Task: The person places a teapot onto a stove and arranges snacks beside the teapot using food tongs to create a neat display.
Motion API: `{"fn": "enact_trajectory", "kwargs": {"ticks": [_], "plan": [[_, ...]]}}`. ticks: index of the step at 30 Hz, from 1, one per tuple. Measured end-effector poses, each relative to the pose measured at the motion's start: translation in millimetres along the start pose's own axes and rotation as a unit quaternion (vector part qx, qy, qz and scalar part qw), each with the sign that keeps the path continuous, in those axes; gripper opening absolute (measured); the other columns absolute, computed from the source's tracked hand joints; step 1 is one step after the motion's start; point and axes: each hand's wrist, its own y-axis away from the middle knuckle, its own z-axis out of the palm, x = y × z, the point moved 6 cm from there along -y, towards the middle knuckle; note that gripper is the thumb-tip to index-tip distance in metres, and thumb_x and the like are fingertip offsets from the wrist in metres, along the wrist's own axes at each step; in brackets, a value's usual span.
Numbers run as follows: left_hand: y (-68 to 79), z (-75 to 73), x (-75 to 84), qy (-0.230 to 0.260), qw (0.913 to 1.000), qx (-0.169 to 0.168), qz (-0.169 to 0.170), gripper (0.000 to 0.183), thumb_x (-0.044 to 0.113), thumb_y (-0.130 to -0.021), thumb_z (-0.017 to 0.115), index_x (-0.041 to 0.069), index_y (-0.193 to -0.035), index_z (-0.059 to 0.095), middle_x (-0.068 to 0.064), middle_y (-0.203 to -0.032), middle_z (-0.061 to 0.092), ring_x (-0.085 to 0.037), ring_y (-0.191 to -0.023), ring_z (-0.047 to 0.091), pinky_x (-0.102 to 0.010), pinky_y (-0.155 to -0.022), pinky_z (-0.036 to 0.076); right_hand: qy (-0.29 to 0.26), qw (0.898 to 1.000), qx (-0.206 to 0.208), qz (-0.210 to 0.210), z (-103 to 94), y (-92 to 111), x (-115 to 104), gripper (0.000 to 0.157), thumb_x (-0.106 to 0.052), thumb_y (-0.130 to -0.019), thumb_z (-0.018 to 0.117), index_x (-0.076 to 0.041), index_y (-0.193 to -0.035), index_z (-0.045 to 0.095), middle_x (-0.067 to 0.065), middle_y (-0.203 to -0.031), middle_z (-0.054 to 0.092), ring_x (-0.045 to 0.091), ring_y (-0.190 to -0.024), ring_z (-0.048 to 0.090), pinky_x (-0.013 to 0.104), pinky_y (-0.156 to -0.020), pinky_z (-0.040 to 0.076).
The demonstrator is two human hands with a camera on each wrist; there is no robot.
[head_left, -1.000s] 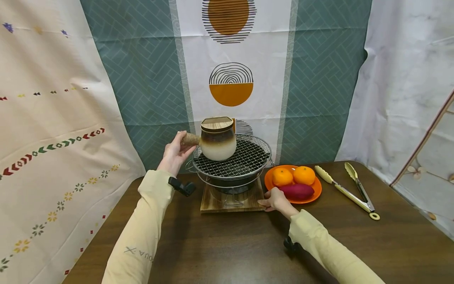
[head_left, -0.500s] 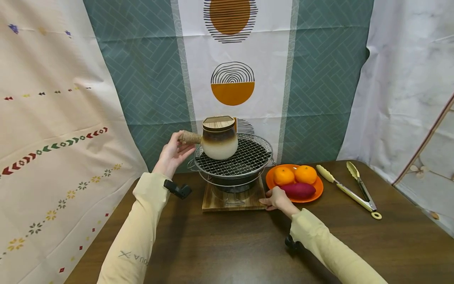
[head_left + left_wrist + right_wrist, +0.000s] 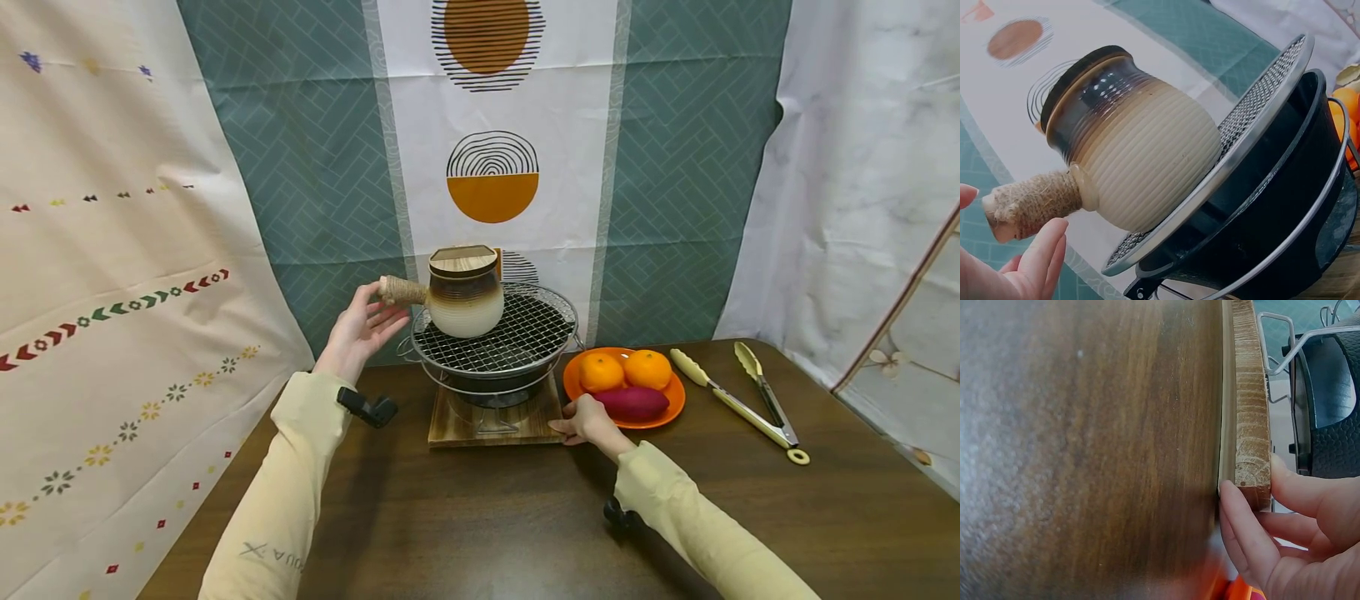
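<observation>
Fingers [image 3: 1041, 256] of my left hand [image 3: 354, 332] part loosely and grip nothing, close about the cord-wrapped handle [image 3: 1038, 203] of the lidded pot [image 3: 467, 312]; whether a fingertip touches it, I cannot tell. The pot stands upright on the left part of the wire grate [image 3: 525, 342], above a black brazier [image 3: 491, 386]. My right hand [image 3: 588, 423] pinches the near right corner of the wooden board [image 3: 453, 427] under the brazier. Near that hand, an orange plate [image 3: 678, 400] on the bench [image 3: 480, 508] bears two orange fruits [image 3: 601, 372] and a purple sweet potato [image 3: 636, 403]
</observation>
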Motion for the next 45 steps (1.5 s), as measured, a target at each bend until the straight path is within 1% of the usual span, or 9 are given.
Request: {"fn": "enact_trajectory", "kwargs": {"ticks": [5, 15, 20, 26, 35, 38, 41, 42, 45], "plan": [[4.7, -3.8, 0.4, 0.02, 0.9998, 0.001, -0.008, 0.067, 0.026, -0.09, 0.055, 0.007, -0.14, 0.015, -0.015, -0.136, 0.022, -0.029, -0.123, 0.033, -0.033, -0.089, 0.04, -0.003, 1.0, 0.003, 0.0, -0.2, 1, 0, 0.035, -0.001, -0.076, 0.071, 0.018, -0.102, 0.057, 0.019, -0.084, 0.056, 0.021, -0.06, 0.06, 0.031, -0.054, 0.053], [7.4, -14.4, -1.4, 0.013, 0.9997, -0.007, -0.018, 0.068, 0.028, -0.09, 0.054, 0.007, -0.142, 0.014, -0.014, -0.141, 0.017, -0.028, -0.123, 0.032, -0.031, -0.089, 0.04, -0.003, 1.0, -0.004, -0.001, -0.2, 0, 0, 0.034, -0.001, -0.076, 0.071, 0.018, -0.101, 0.057, 0.022, -0.089, 0.056, 0.021, -0.06, 0.06, 0.031, -0.054, 0.053], [8.6, -18.0, -2.6, 0.017, 0.9996, -0.011, -0.021, 0.071, 0.028, -0.09, 0.055, 0.007, -0.142, 0.013, -0.014, -0.142, 0.016, -0.028, -0.124, 0.031, -0.032, -0.09, 0.04, 0.001, 1.0, -0.005, 0.001, -0.4, 1, -1, 0.033, -0.001, -0.076, 0.07, 0.018, -0.101, 0.058, 0.021, -0.088, 0.055, 0.021, -0.059, 0.06, 0.031, -0.054, 0.053], [11.0, -25.5, -6.3, 0.037, 0.9989, -0.003, -0.027, 0.073, 0.026, -0.088, 0.059, 0.006, -0.142, 0.014, -0.015, -0.14, 0.019, -0.028, -0.123, 0.032, -0.033, -0.09, 0.04, 0.004, 1.0, -0.009, 0.009, 0.0, 0, 0, 0.034, -0.001, -0.077, 0.069, 0.018, -0.103, 0.057, 0.021, -0.089, 0.056, 0.021, -0.061, 0.06, 0.031, -0.055, 0.053], [12.6, -34.2, -12.2, 0.049, 0.9982, -0.006, -0.036, 0.07, 0.026, -0.09, 0.055, 0.006, -0.142, 0.012, -0.015, -0.142, 0.015, -0.028, -0.125, 0.028, -0.032, -0.092, 0.037, -0.004, 1.0, -0.01, 0.005, 0.0, 2, -3, 0.035, -0.001, -0.077, 0.069, 0.02, -0.103, 0.056, 0.021, -0.088, 0.054, 0.023, -0.061, 0.06, 0.032, -0.055, 0.053], [12.1, -36.7, -14.2, 0.047, 0.9982, -0.008, -0.037, 0.07, 0.026, -0.09, 0.055, 0.006, -0.142, 0.012, -0.015, -0.141, 0.015, -0.028, -0.126, 0.028, -0.032, -0.093, 0.036, -0.007, 1.0, -0.011, 0.011, 0.3, 1, -1, 0.034, 0.0, -0.078, 0.069, 0.019, -0.103, 0.056, 0.021, -0.089, 0.055, 0.025, -0.063, 0.061, 0.033, -0.055, 0.053], [11.3, -39.3, -16.9, 0.047, 0.9981, -0.005, -0.039, 0.07, 0.026, -0.09, 0.055, 0.006, -0.142, 0.013, -0.015, -0.14, 0.017, -0.029, -0.125, 0.029, -0.032, -0.092, 0.037, -0.012, 1.0, -0.018, 0.013, 0.9, -3, 2, 0.036, -0.002, -0.077, 0.07, 0.018, -0.104, 0.056, 0.023, -0.091, 0.055, 0.026, -0.064, 0.061, 0.034, -0.055, 0.053], [10.9, -40.1, -17.7, 0.046, 0.9982, -0.005, -0.038, 0.069, 0.026, -0.09, 0.055, 0.005, -0.141, 0.013, -0.016, -0.139, 0.018, -0.029, -0.125, 0.029, -0.032, -0.092, 0.037, -0.017, 1.0, -0.023, 0.004, 1.5, -6, 4, 0.039, -0.005, -0.075, 0.072, 0.019, -0.103, 0.057, 0.023, -0.089, 0.054, 0.025, -0.062, 0.061, 0.033, -0.054, 0.053], [10.6, -42.4, -20.7, 0.045, 0.9982, -0.003, -0.04, 0.069, 0.026, -0.09, 0.056, 0.005, -0.141, 0.014, -0.016, -0.135, 0.021, -0.029, -0.125, 0.03, -0.032, -0.091, 0.038, -0.016, 0.999, -0.028, 0.004, 1.5, -7, 6, 0.044, -0.007, -0.074, 0.073, 0.019, -0.104, 0.055, 0.025, -0.093, 0.053, 0.025, -0.063, 0.061, 0.033, -0.054, 0.053]]}}
